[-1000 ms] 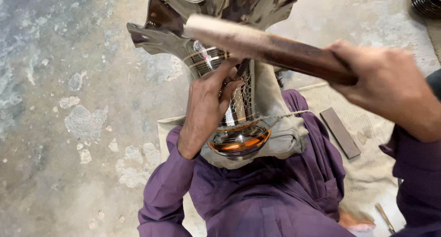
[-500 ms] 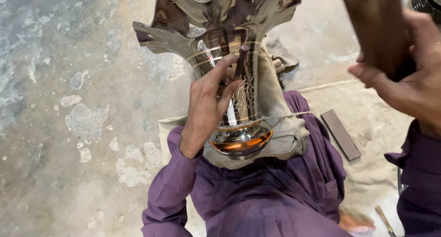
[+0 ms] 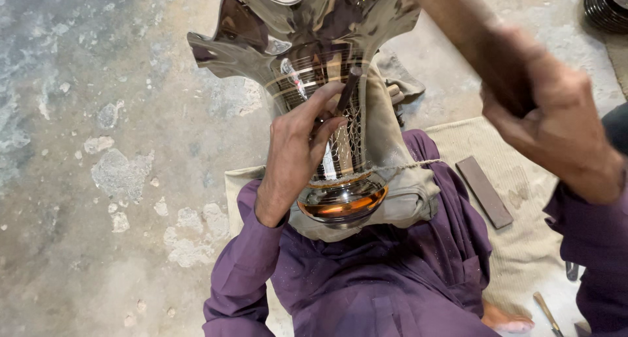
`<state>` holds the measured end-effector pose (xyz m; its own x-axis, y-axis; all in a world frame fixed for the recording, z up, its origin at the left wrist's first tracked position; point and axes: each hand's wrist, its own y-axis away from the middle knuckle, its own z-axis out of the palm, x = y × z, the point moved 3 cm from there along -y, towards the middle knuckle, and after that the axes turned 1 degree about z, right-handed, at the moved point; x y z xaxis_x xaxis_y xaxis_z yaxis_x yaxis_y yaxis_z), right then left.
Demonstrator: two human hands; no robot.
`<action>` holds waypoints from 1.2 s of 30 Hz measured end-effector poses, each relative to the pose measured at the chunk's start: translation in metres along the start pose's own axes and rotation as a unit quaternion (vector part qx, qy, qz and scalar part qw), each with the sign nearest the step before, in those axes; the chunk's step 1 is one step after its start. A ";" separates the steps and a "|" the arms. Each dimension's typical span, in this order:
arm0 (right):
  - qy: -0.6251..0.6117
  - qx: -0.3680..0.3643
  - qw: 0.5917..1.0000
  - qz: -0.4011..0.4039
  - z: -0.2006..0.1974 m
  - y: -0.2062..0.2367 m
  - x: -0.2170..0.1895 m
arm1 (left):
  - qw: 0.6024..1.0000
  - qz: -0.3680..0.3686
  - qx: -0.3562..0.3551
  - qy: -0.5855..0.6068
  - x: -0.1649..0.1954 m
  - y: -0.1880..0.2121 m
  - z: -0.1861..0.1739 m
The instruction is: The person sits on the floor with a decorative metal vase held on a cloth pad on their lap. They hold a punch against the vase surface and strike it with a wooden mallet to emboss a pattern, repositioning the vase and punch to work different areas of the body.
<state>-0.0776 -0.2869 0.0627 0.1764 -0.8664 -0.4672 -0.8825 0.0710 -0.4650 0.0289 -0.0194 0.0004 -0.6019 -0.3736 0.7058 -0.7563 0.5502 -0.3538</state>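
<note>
A shiny metal vase (image 3: 327, 82) with a wavy, flared rim fills the upper centre of the frame, its round, amber-tinted base (image 3: 343, 203) pointing toward the lower centre and resting on a beige cloth (image 3: 405, 193) bunched over the person's lap. The left hand (image 3: 297, 154) lies against the banded neck of the vase at centre frame, its fingers (image 3: 324, 105) pinching a thin dark chisel-like tool (image 3: 348, 88) whose tip touches the engraved lattice pattern. The right hand (image 3: 556, 121), blurred at the upper right, is closed around a thick brown wooden mallet (image 3: 471, 30) that slants up toward the top edge, raised clear of the vase.

Purple sleeves and a purple garment (image 3: 366, 278) fill the lower centre. On a woven mat (image 3: 517, 180) at right lies a flat dark rectangular bar (image 3: 484, 192), and near the lower right corner a small wooden-handled tool (image 3: 546, 314) lies just beside a bare foot (image 3: 507, 320). A stack of dark metal discs (image 3: 605, 7) sits in the upper right corner on the mottled concrete floor (image 3: 98, 147).
</note>
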 end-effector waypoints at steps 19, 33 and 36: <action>0.053 0.021 0.997 0.049 0.041 0.089 0.072 | 0.989 0.089 -0.112 0.046 -0.006 -0.033 -0.018; 0.000 0.124 0.992 -0.006 0.075 0.112 0.074 | 0.959 0.188 -0.199 -0.071 0.011 -0.044 -0.012; -0.102 0.149 0.984 0.005 0.085 0.122 0.086 | 0.956 0.202 -0.198 -0.081 0.013 -0.044 -0.012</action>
<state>-0.1331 -0.3105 -0.0986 0.2780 -0.7503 -0.5998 -0.7235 0.2471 -0.6446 0.0576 -0.0399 0.0328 -0.8802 -0.1649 0.4450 -0.3178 0.9013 -0.2945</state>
